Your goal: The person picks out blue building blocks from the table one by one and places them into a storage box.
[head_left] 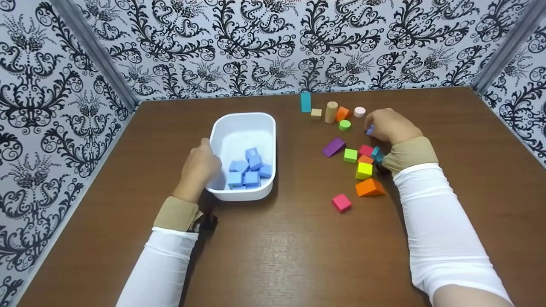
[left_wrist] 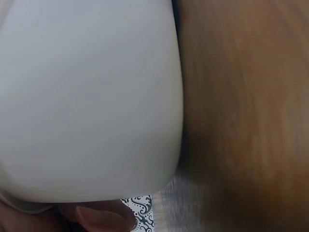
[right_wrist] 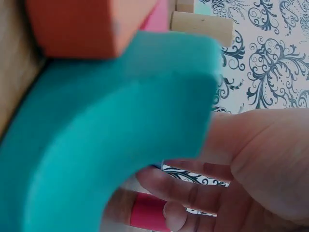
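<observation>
My left hand (head_left: 200, 168) grips the left rim of a white plastic tub (head_left: 243, 195), thumb side up. Several blue blocks (head_left: 243, 167) lie in the tub's near half. In the left wrist view the tub's outer wall (left_wrist: 91, 106) fills much of the picture, with fingertips (left_wrist: 99, 218) under its rim. At the far right, my right hand (head_left: 392, 125) pinches a small blue block (head_left: 370, 130), mostly hidden by the fingers. A teal arch block (right_wrist: 96, 130) covers part of that hand (right_wrist: 231, 169) in the right wrist view.
Near the right wrist lie a yellow cube (head_left: 364, 170), an orange wedge (head_left: 370, 187), a green cube (head_left: 350, 155) and a purple block (head_left: 334, 147). A pink cube (head_left: 341, 203) lies closer. Farther back stands a wooden cylinder (head_left: 331, 112). Patterned walls (head_left: 273, 47) border the table.
</observation>
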